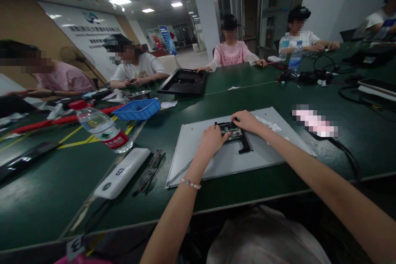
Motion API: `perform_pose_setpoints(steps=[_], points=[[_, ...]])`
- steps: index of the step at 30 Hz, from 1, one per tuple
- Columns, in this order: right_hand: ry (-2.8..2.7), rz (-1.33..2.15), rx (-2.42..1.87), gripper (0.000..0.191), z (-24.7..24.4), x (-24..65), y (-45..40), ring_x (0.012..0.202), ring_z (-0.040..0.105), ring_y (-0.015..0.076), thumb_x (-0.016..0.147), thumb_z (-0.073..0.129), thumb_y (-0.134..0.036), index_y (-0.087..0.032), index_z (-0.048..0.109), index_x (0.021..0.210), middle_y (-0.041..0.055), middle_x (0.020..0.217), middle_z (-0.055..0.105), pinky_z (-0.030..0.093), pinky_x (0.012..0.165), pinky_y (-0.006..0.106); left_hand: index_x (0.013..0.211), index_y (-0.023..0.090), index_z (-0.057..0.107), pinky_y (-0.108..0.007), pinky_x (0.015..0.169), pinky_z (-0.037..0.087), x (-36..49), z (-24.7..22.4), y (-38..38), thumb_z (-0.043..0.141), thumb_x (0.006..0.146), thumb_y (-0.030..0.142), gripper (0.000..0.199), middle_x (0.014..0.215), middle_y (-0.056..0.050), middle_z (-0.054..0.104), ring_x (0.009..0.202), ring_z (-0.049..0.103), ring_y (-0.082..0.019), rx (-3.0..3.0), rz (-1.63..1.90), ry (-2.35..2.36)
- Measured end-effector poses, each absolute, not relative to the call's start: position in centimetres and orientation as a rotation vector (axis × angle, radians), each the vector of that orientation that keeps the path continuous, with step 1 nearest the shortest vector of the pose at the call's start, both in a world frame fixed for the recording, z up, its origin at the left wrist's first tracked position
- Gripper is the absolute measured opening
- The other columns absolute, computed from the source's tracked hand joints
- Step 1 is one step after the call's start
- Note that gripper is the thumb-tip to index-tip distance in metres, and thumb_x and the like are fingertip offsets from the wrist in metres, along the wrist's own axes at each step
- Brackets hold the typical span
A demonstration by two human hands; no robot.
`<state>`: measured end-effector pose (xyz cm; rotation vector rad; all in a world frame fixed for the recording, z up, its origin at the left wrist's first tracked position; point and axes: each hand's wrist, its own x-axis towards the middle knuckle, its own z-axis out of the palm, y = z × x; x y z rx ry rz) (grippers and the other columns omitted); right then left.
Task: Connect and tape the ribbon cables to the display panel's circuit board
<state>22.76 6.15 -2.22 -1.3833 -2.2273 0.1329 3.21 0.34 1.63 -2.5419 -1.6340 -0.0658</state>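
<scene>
A green circuit board in a black frame [235, 133] lies on a flat light-grey panel [193, 148] in front of me. My left hand [213, 139] is closed on the board's left side, its thumb reaching over the near edge. At the far right corner, my right hand [246, 122] pinches the frame's edge with bent fingers. A black arm of the frame [245, 147] sticks out toward me over the panel. A thin cable [185, 169] runs across the panel beside my left forearm. My fingers hide parts of the board's left and far edges.
To the left are a white power bank [123, 174], glasses [150, 172], a red-capped water bottle [103, 130] and a blue tray [137, 109]. A phone-like thing [315, 123] with a cable lies right. Across the table, a person touches a black housing [185, 82].
</scene>
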Motion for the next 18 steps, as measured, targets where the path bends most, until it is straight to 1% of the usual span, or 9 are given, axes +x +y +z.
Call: perform_pose_setpoints(steps=[4, 8, 10, 14, 18], points=[[-2.236, 0.141, -1.346, 0.02, -1.9, 22.8, 5.7, 0.093, 0.065, 0.0198, 0.084, 0.055, -0.017, -0.019, 0.073, 0.094, 0.0054, 0.099, 0.073, 0.045, 0.085, 0.025, 0.107, 0.008, 0.058, -0.032, 0.083, 0.045, 3.2, 1.7, 0.4, 0.038, 0.095, 0.052, 0.05, 0.109, -0.019, 0.064, 0.1, 0.062, -0.026, -2.561, -0.058, -1.641], [-2.218, 0.143, -1.321, 0.023, -2.1, 22.7, 5.7, 0.093, 0.065, 0.0197, 0.089, 0.052, -0.023, -0.018, 0.074, 0.095, 0.0066, 0.099, 0.073, 0.045, 0.085, 0.025, 0.106, 0.009, 0.058, -0.032, 0.083, 0.045, 3.2, 1.7, 0.4, 0.039, 0.094, 0.052, 0.049, 0.107, -0.018, 0.064, 0.101, 0.061, -0.026, -2.563, -0.066, -1.652], [-2.206, 0.152, -1.309, 0.024, -2.4, 22.7, 6.0, 0.094, 0.065, 0.0196, 0.091, 0.051, -0.023, -0.018, 0.074, 0.095, 0.0072, 0.099, 0.073, 0.045, 0.085, 0.025, 0.107, 0.009, 0.058, -0.032, 0.082, 0.045, 3.2, 1.6, 0.3, 0.039, 0.094, 0.052, 0.049, 0.108, -0.019, 0.064, 0.101, 0.061, -0.027, -2.554, -0.07, -1.659], [-2.198, 0.194, -1.28, 0.02, -2.9, 22.7, 6.6, 0.094, 0.064, 0.0194, 0.085, 0.057, -0.015, -0.017, 0.076, 0.089, 0.0066, 0.096, 0.073, 0.044, 0.086, 0.025, 0.109, 0.009, 0.058, -0.034, 0.083, 0.045, 3.3, 1.5, 0.3, 0.04, 0.094, 0.053, 0.049, 0.11, -0.018, 0.063, 0.102, 0.061, -0.028, -2.539, -0.084, -1.662], [-2.197, 0.215, -1.29, 0.018, -2.9, 22.6, 6.7, 0.091, 0.064, 0.0197, 0.086, 0.058, -0.02, -0.018, 0.077, 0.085, 0.0062, 0.091, 0.073, 0.044, 0.084, 0.025, 0.108, 0.01, 0.058, -0.034, 0.083, 0.045, 3.2, 1.4, 0.4, 0.039, 0.094, 0.052, 0.048, 0.11, -0.018, 0.063, 0.101, 0.06, -0.028, -2.542, -0.071, -1.676]])
